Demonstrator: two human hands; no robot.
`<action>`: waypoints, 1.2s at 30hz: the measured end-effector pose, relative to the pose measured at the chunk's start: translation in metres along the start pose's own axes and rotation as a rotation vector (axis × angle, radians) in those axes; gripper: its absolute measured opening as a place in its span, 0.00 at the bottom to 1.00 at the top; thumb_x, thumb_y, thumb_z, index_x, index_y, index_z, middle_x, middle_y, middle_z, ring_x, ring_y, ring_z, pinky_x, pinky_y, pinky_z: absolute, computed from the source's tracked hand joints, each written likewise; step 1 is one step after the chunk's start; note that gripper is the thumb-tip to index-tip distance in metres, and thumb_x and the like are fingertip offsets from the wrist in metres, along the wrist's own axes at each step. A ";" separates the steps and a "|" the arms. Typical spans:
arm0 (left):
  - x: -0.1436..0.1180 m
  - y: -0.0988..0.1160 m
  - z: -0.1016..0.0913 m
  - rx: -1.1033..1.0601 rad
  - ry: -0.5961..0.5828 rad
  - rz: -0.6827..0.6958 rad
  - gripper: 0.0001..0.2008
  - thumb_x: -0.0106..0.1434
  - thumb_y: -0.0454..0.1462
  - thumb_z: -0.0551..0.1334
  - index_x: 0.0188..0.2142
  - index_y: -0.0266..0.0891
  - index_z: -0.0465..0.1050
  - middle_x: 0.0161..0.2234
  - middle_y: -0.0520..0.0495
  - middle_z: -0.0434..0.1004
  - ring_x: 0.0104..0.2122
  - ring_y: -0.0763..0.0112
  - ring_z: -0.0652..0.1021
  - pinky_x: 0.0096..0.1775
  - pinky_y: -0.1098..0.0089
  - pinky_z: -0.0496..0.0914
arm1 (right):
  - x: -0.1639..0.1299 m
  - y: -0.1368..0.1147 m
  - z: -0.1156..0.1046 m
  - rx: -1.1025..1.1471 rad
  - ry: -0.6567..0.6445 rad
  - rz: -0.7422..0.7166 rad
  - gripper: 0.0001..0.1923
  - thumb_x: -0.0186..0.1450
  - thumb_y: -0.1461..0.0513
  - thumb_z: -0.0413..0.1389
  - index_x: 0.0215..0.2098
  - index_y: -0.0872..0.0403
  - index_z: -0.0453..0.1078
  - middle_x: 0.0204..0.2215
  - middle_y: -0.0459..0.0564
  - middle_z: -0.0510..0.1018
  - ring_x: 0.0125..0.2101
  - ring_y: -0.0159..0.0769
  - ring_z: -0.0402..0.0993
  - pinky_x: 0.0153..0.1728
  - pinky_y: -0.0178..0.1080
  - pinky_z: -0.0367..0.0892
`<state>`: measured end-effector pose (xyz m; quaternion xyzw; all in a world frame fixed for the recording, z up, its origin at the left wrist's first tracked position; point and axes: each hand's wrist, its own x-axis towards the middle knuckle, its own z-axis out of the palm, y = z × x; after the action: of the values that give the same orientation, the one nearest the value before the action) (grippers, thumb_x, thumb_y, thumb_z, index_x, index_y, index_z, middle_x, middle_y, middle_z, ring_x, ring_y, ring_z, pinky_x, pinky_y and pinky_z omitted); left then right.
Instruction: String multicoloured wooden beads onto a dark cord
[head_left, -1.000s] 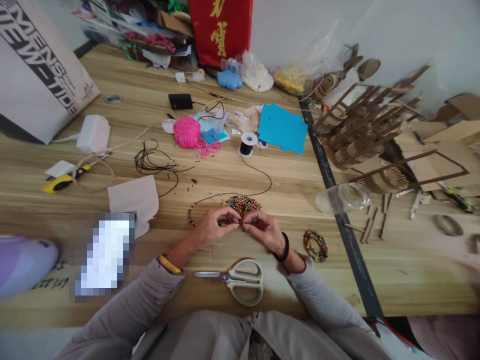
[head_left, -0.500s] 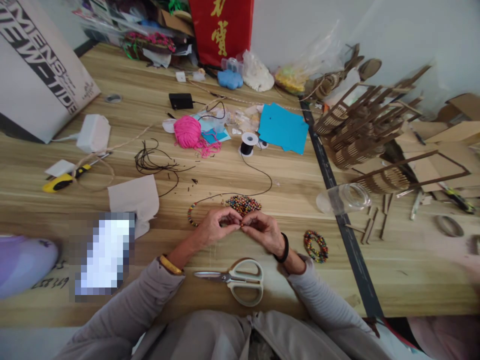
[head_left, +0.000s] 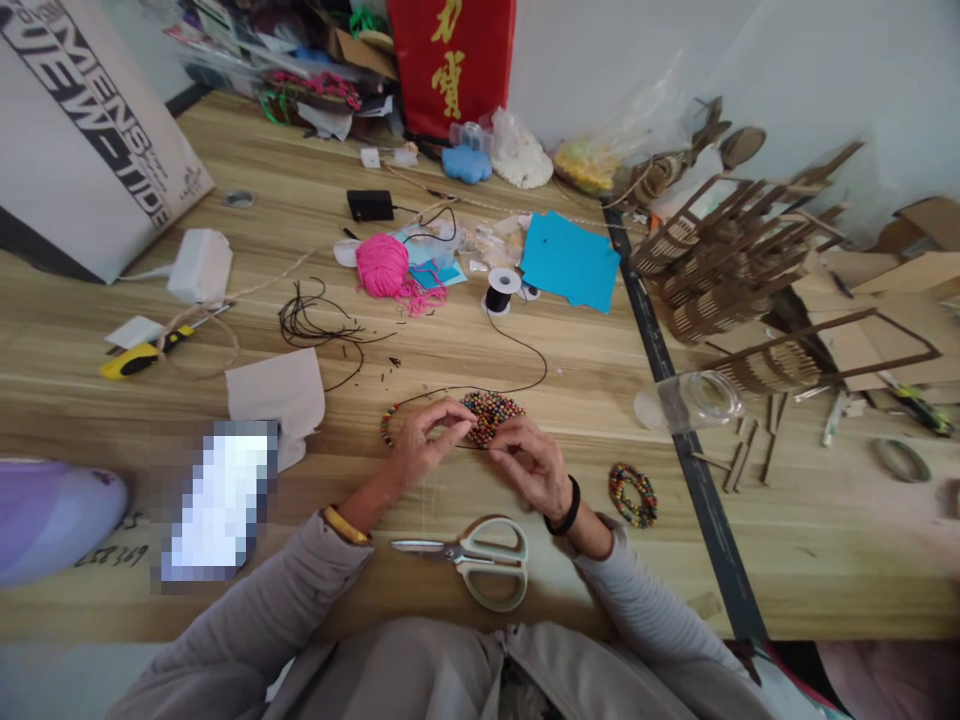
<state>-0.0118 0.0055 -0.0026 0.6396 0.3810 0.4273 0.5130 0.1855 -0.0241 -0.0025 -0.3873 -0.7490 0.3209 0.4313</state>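
Note:
A pile of small multicoloured beads (head_left: 491,415) lies on the table just beyond my hands. My left hand (head_left: 426,442) is at the pile's left edge, thumb and forefinger pinched together; whatever is between them is too small to make out. My right hand (head_left: 534,468) pinches the end of a thin black cord (head_left: 544,365), a short dark stretch of which shows between the hands. From a white spool (head_left: 501,290) this cord loops round to a strung row of beads (head_left: 388,425) beside my left hand. Scissors (head_left: 480,560) with pale handles lie below my hands.
A coiled bead string (head_left: 632,494) rests right of my right hand, near a clear plastic jar (head_left: 690,400). Behind are pink yarn (head_left: 382,265), blue sheets (head_left: 570,260) and loose black cord (head_left: 311,325). A yellow cutter (head_left: 139,358) and a phone (head_left: 221,500) are leftward; wooden-slat baskets (head_left: 735,260) stand right.
My hands have come apart from each other. The left has shifted up to the bead pile's edge, while the right stays near its place. The whole view has shifted slightly.

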 end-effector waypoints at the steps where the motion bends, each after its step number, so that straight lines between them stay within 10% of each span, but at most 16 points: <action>1: 0.000 0.001 -0.001 -0.010 0.019 0.000 0.09 0.63 0.39 0.59 0.35 0.35 0.74 0.34 0.44 0.75 0.35 0.69 0.75 0.37 0.70 0.69 | 0.000 -0.002 0.000 -0.032 0.008 -0.024 0.03 0.66 0.63 0.55 0.36 0.53 0.71 0.34 0.52 0.74 0.35 0.36 0.72 0.34 0.38 0.69; 36: -0.002 -0.003 0.007 0.116 -0.158 -0.044 0.06 0.57 0.37 0.65 0.28 0.35 0.76 0.29 0.46 0.79 0.29 0.71 0.75 0.34 0.72 0.68 | 0.000 0.005 0.007 -0.149 -0.063 0.010 0.12 0.68 0.57 0.50 0.28 0.53 0.64 0.22 0.45 0.66 0.23 0.31 0.62 0.25 0.35 0.58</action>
<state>-0.0056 0.0020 -0.0068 0.6912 0.3775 0.3413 0.5130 0.1811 -0.0221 -0.0095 -0.4116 -0.7821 0.2787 0.3759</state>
